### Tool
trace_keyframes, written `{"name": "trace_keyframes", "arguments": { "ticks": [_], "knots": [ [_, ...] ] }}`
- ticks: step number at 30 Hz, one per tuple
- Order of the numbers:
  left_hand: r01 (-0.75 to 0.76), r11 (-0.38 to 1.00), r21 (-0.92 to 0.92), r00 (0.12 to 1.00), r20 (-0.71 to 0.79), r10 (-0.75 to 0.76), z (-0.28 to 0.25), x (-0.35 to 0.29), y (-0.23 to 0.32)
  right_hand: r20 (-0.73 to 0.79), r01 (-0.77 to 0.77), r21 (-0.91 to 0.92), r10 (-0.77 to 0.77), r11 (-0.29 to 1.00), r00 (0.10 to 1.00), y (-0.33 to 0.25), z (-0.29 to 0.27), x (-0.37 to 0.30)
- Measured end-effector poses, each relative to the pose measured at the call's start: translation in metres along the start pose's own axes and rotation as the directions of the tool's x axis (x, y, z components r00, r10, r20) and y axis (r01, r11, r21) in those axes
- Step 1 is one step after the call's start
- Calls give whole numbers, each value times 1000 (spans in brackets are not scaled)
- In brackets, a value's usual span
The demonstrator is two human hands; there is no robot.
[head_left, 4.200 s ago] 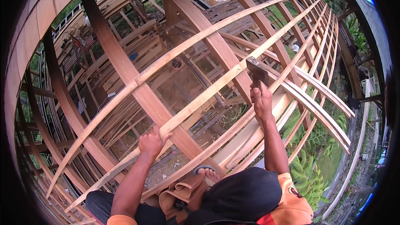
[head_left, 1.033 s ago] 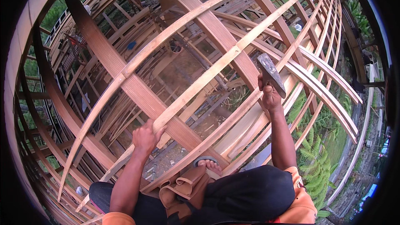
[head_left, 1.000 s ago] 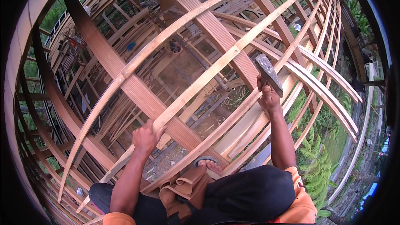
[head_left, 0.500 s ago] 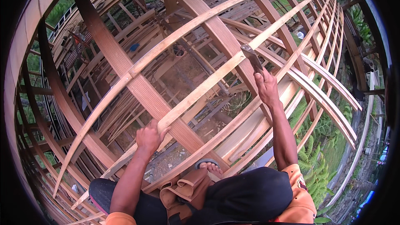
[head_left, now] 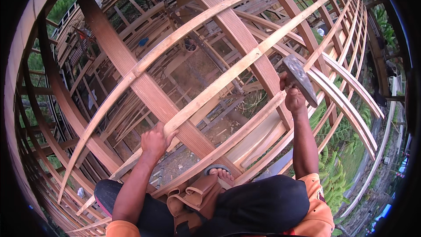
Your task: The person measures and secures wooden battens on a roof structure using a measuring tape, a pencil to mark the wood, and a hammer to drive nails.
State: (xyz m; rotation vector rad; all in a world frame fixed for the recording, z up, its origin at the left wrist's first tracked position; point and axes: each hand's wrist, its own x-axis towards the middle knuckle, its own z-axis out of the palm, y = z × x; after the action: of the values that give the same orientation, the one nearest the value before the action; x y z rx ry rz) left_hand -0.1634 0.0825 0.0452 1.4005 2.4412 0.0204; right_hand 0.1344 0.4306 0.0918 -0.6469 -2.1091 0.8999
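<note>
My right hand (head_left: 295, 99) is closed round a hammer (head_left: 301, 81), whose dark metal head is lifted above the wooden frame. My left hand (head_left: 154, 142) is wrapped round a long pale batten (head_left: 215, 86) near its lower left part. That batten lies slantwise across the thick reddish rafters; one rafter (head_left: 239, 35) passes beneath it near the hammer, another rafter (head_left: 151, 101) beside my left hand. A small mark, perhaps a nail head, shows on the batten where it crosses the right-hand rafter; it is too small to tell.
More battens (head_left: 175, 46) run across the rafters on both sides. A brown tool pouch (head_left: 193, 199) hangs at my waist, and my sandalled foot (head_left: 222, 174) rests on the frame. Through the gaps, stacked timber and the ground lie far below. Ferns (head_left: 331, 177) grow at the right.
The hammer has come off the batten and risen toward me and to the right with my right hand. My left hand keeps its hold on the batten, almost unmoved.
</note>
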Motion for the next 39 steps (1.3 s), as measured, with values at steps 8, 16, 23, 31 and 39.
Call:
{"name": "trace_keyframes", "arguments": {
  "ticks": [8, 16, 23, 31, 39],
  "knots": [
    [0, 1000, -13, 1000, -4, 0, 4, 4, 3, 177, -287, -560, 450, 778, 876, 43, -23, 16],
    [36, 999, 10, 999, 19, -36, 2, 0, -2, -193, 507, 323, -468, 800, 862, -52, -10, 42],
    [28, 999, 24, 999, 16, -28, 6, 0, 1, 160, -238, -387, 319, 891, 934, 26, -18, 28],
    [9, 999, 35, 1000, 5, -9, 4, 4, 5, 133, 170, -392, -127, 904, 983, 32, -34, 11],
    [20, 999, 43, 1000, -18, -19, 10, -3, -3, -103, 300, 275, -283, 913, 954, -48, -16, 42]
  ]
}}
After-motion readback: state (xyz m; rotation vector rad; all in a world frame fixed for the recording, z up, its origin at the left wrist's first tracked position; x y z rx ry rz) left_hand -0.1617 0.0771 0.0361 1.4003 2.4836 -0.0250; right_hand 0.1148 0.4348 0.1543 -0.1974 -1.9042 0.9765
